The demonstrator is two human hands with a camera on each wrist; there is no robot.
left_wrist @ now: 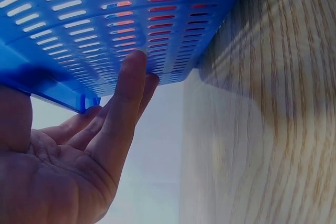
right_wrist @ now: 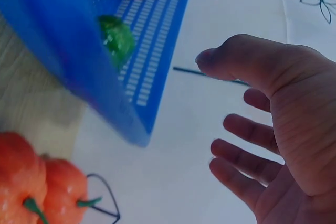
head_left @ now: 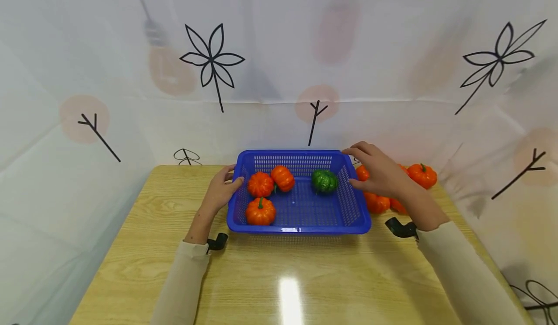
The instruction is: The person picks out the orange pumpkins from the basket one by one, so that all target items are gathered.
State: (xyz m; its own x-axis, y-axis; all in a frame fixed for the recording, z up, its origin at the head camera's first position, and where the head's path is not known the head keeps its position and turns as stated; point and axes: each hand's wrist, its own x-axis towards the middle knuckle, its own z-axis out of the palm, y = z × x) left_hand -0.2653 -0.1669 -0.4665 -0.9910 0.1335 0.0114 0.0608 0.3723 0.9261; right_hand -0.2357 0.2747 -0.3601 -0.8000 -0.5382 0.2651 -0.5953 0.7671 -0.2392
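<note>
A blue plastic basket [head_left: 301,230] with slotted walls is in the middle of the head view. Inside it are three orange pumpkins [head_left: 260,212] on the left and a green pumpkin [head_left: 324,182] on the right. My left hand [head_left: 221,189] holds the basket's left side, thumb at the rim. In the left wrist view, the fingers [left_wrist: 126,93] lie along the outside of the slotted wall. By the right rim is my right hand [head_left: 377,170], and the right wrist view shows its thumb and fingers [right_wrist: 247,129] spread apart with nothing between them.
More orange pumpkins [head_left: 422,176] lie on the table's right side, partly hidden behind my right hand and forearm. The wooden table [head_left: 244,281] backs onto a pale cloth [head_left: 270,73] printed with dark plant drawings, which also hangs at both sides.
</note>
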